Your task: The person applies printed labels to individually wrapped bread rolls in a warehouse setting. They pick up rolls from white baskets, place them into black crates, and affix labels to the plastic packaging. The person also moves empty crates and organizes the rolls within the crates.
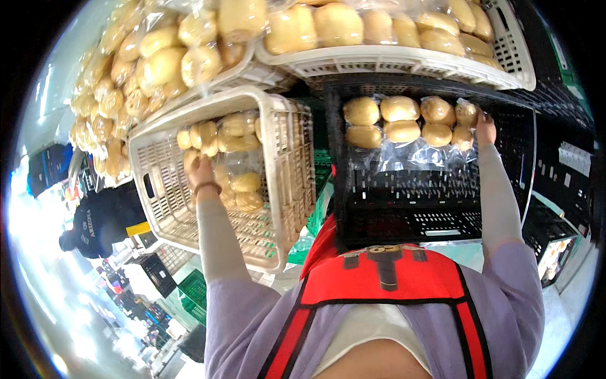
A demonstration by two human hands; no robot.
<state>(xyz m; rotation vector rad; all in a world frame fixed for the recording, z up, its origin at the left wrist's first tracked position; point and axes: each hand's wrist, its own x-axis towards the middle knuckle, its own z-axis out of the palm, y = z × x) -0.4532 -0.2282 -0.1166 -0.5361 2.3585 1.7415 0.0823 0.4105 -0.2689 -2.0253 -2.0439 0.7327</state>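
On the left, my left hand (202, 171) reaches into a white plastic crate (279, 189) and grips a clear plastic bag of potatoes (204, 137). Its fingertips are partly hidden. Other bagged potatoes (246, 182) lie beside this hand. My right hand (486, 129) is inside a black plastic crate (412, 182), holding the outer side of the rightmost potato bag (466, 114). Several bags stand there in a row along the far wall, two potatoes visible in each, such as this potato bag (400, 118). Their loose plastic ends point toward me.
Beyond both crates, a white crate (402, 54) brims with bagged potatoes, and more potato bags (161, 66) pile up at the far left. Black crates (554, 227) stand at the right. A person in dark clothing (106, 220) and green crates (194, 293) are at the left.
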